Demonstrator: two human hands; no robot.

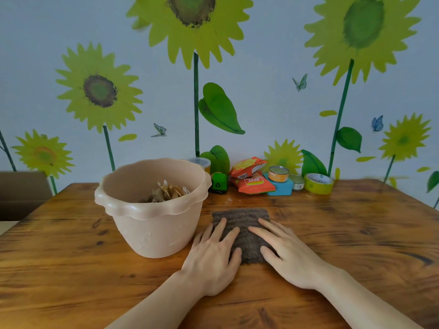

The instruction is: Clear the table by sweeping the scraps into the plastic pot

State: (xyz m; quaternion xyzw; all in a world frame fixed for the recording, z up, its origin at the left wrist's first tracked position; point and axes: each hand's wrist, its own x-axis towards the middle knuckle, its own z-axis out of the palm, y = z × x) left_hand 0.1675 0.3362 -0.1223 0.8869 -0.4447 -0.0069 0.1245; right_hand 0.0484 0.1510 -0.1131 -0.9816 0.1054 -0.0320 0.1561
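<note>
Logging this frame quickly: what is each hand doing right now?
Left hand: open, flat, resting on the gray cloth, holding nothing.
Right hand: open, flat on the same cloth, holding nothing.

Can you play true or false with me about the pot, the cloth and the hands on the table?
1. The plastic pot is empty. False: scraps lie inside it.
2. Both hands rest flat on the grey cloth. True: left hand, right hand.
3. The pot stands to the right of the cloth. False: it stands to the left.
4. A yellow tape roll sits near the wall. True.
</note>
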